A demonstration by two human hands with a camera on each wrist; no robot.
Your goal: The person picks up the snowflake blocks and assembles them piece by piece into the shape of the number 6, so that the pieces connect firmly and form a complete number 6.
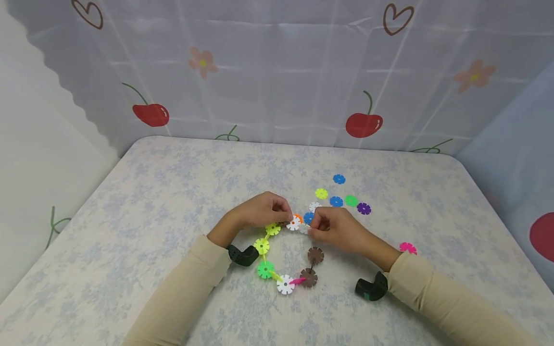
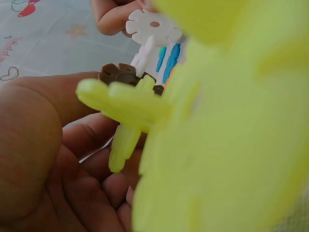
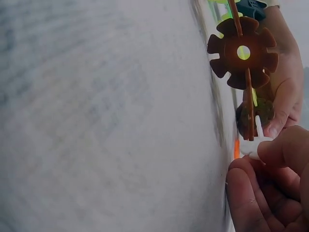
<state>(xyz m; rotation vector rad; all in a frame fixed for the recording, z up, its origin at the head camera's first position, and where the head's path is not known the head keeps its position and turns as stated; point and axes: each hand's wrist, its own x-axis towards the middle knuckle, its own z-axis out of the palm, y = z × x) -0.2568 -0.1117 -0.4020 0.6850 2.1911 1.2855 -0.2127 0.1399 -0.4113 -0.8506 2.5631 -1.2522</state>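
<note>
A chain of slotted plastic flower discs curves in a ring between the hands. My left hand pinches a brown disc between thumb and fingers, beside the yellow discs. Joined to that brown disc is an upright white disc. With thumb and fingertips my right hand pinches another white disc beside it. A brown disc belongs to the chain's right side, and an edge-on brown one overlaps the pinched white disc in the right wrist view. The chain's near side has green, white and brown discs.
Loose discs lie beyond my right hand: blue, yellow, green, purple and more. An orange disc shows behind the upright white one. A pink disc lies by the right forearm. A printed curtain hangs behind the table.
</note>
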